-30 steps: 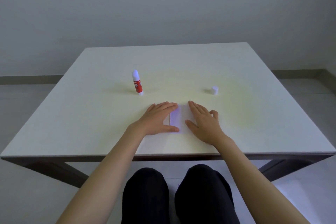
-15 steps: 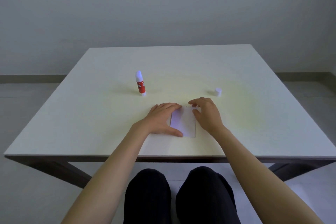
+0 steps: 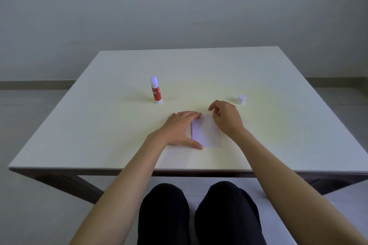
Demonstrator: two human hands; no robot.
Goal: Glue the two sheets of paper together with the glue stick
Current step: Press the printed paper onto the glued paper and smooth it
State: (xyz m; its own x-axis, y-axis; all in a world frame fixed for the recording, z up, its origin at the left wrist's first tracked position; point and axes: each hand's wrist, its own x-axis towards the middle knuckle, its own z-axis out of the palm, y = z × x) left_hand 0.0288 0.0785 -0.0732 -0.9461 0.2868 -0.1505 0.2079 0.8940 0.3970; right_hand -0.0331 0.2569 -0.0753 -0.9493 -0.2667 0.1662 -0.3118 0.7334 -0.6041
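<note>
1. Near the front edge of the table (image 3: 278, 125), right before my knees, lies the paper (image 3: 207, 133), flat and pale; I cannot tell whether it is one sheet or two laid together.
2. My left hand (image 3: 179, 129) lies flat on the left side of the paper, its fingers (image 3: 191, 114) spread straight along the paper's far left corner and the thumb stretched to the near left corner. It grips nothing; it only presses down.
3. My right hand (image 3: 227, 119) is at the paper's far right corner, the fingers curled loosely with the tips drawn toward the thumb just above that corner. Whether they pinch the edge of the paper or only touch it, I cannot tell.
4. The middle and the near right part of the paper lie bare between my two hands.
5. Beyond the paper and to its left, the glue stick (image 3: 155, 90) stands upright, uncapped, red with a white tip, well apart from my left hand.
6. Beyond the paper and to its right, the small white cap (image 3: 241, 99) sits on the table, near my right hand but not touching it.
</note>
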